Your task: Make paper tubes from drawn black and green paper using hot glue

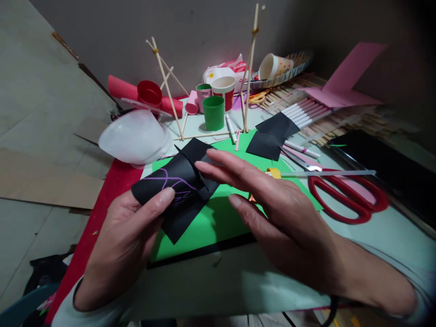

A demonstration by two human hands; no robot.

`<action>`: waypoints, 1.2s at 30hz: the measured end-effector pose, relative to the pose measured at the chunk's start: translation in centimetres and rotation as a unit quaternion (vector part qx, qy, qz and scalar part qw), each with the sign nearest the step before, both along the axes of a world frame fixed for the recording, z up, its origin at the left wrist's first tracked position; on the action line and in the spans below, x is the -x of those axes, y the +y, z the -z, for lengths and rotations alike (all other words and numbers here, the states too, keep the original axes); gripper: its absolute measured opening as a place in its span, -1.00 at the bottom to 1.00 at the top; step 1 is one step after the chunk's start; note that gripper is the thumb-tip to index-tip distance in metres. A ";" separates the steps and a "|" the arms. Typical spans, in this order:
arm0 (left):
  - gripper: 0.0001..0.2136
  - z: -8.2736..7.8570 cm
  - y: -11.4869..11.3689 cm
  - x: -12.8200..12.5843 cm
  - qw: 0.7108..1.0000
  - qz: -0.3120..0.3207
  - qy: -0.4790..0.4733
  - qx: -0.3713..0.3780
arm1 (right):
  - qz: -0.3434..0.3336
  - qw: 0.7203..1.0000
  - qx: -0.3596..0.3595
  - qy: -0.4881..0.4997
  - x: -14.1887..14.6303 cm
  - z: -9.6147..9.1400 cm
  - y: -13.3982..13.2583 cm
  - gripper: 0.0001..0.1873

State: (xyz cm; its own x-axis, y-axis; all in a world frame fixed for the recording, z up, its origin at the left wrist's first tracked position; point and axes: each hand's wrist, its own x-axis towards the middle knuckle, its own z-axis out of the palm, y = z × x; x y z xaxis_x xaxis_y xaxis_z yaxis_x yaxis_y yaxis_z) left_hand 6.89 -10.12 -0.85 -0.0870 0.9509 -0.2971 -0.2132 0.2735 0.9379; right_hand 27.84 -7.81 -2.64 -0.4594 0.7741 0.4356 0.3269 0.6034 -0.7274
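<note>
Grey wall (112, 32) rises behind a pale worktop (357, 238), on which a bright green paper sheet (204, 227) lies in front of the person. Above that sheet is a rolled black paper tube with purple drawn lines (151, 175), tilted sideways, its right end against a flat black paper square (175, 227); whether the two are joined, I cannot tell. The left hand (126, 236) has its grip closed on the tube, thumb pressed along the drawn side, the other fingers mostly hidden behind it. The right hand (289, 222) holds nothing: its grip is loosely open, fingers extended and thumb apart, fingertips right by the tube's right end, contact unclear.

Beyond the green sheet, a frame of thin pale wooden sticks (166, 86) stands upright, with a small round green cup (214, 116) and a red-and-white paper cup (229, 93) behind its base. To the left sits a translucent white plastic bowl (129, 136); to the right lie a folded black paper piece (274, 136) and metal scissors with red handles (366, 215).
</note>
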 end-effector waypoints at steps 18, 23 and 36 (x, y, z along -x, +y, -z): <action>-0.63 0.1 -0.1 -0.3 0.998 -0.012 -0.061 -0.016 | -0.001 0.999 -0.008 0.036 0.0 0.1 0.1 -0.43; -0.41 -0.1 0.3 -0.2 0.987 -0.007 -0.161 -0.008 | 0.011 0.999 -0.030 0.041 -0.2 0.1 0.3 -0.47; -0.33 0.1 -0.3 0.5 0.986 0.022 -0.154 0.055 | -0.001 1.000 -0.022 0.013 0.0 0.1 0.5 -0.44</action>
State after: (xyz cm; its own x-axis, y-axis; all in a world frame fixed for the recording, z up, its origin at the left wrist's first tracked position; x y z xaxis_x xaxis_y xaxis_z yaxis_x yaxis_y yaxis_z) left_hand 6.43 -10.41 -0.92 0.0632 0.9121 -0.4050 -0.4686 0.3855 0.7949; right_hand 27.83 -7.36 -2.78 -0.4482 0.7530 0.4818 0.3069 0.6358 -0.7082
